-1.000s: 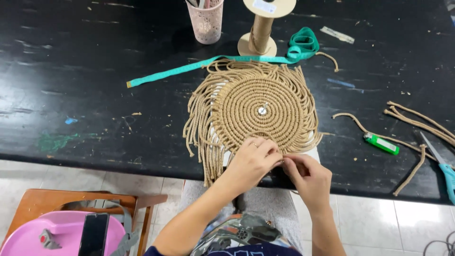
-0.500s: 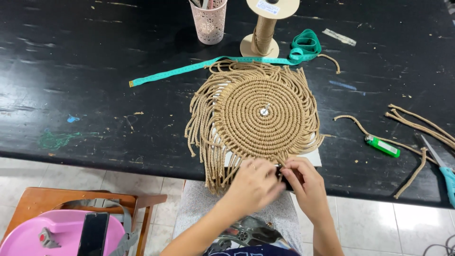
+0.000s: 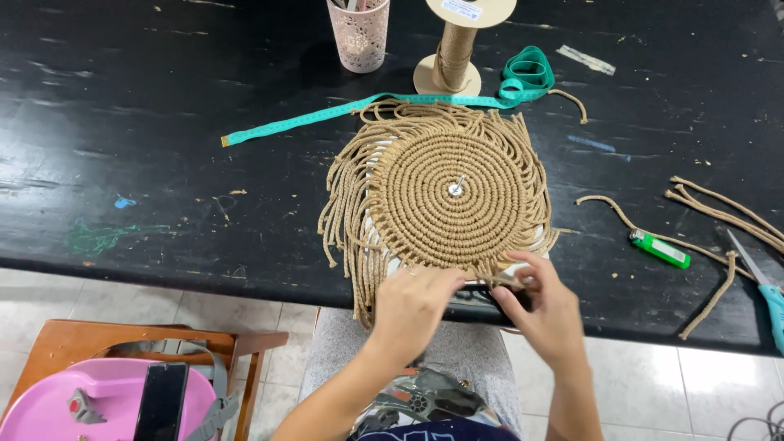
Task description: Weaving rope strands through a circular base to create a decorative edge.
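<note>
**A:** Head view first. What are the hands on?

**B:** Both sit at the near edge of the round coiled cord mat (image 3: 457, 192). The left hand (image 3: 415, 304) has its fingers curled and pressed together over the mat's rim, pinching at a cord strand there. The right hand (image 3: 545, 309) is just beside it, thumb and forefinger closed on the same strand (the exact bit of cord is hidden between the fingers).

**A:** And the mat itself?

**B:** It lies flat on the black table (image 3: 163, 147), stretching away from both hands, with its loose fringe (image 3: 347, 216) hanging beyond the left hand, on that hand's outer side.

**A:** What else is about?

**B:** Beyond the right hand, on its outer side, a green lighter (image 3: 660, 248) lies near some cut cord pieces (image 3: 719, 208), and farther out still, blue-handled scissors (image 3: 763, 282). Well past the mat from both hands stand a cord spool (image 3: 457, 53) and a pink cup (image 3: 358, 37), with a teal measuring tape (image 3: 327, 114) running between them and the mat. Nearer than the left hand, low and to its outer side, a pink helmet-like thing (image 3: 106, 404) rests on a wooden stool (image 3: 122, 339).
</note>
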